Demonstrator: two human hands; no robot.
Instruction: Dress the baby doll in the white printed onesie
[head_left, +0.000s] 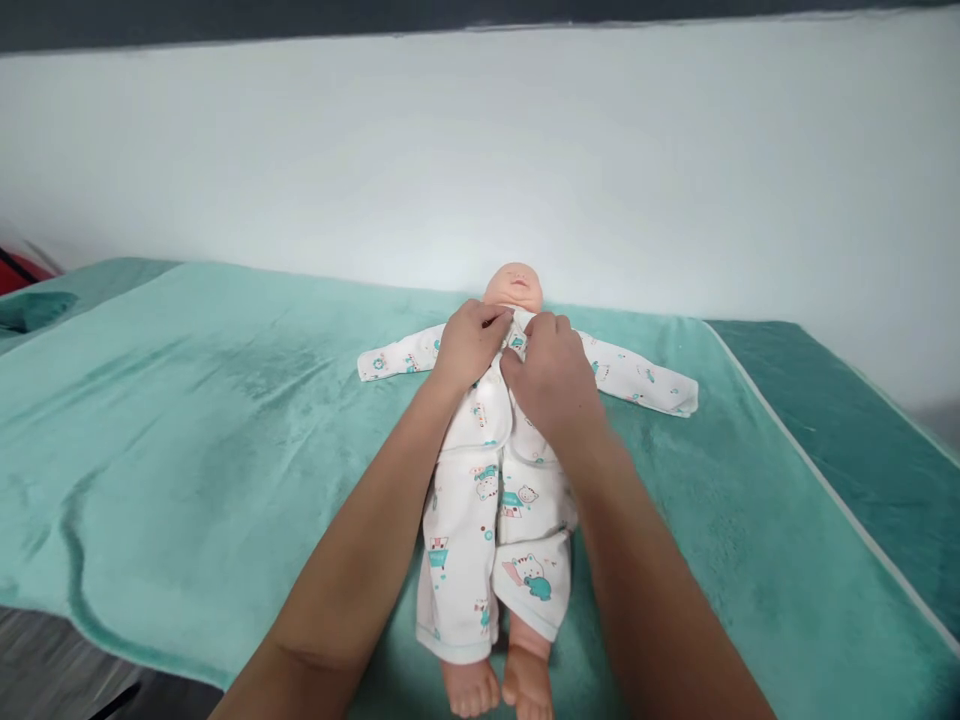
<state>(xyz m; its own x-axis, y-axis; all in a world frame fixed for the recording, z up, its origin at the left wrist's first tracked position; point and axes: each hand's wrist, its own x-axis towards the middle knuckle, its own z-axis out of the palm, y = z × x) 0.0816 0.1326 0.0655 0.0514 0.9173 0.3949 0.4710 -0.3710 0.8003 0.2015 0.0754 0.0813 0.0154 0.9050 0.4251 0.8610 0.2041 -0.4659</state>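
A baby doll (pixel 513 285) lies on its back, its head toward the wall and its bare feet toward me. It wears a white printed jacket (pixel 486 415) with long sleeves spread out to both sides, and matching trousers (pixel 461 540). My left hand (pixel 471 343) pinches the jacket's front edge just below the neck. Close beside it, my right hand (pixel 551 370) has its fingers curled on the other front edge of the jacket. Below the hands the two front panels part slightly. My fingers partly hide the collar and upper chest.
A green plush blanket (pixel 225 420) covers the table under the doll. Darker green cloth (pixel 847 400) shows at the right. Behind stands a white wall (pixel 480 150). A red object (pixel 15 272) sits at the far left edge, and floor (pixel 52 660) appears at the lower left.
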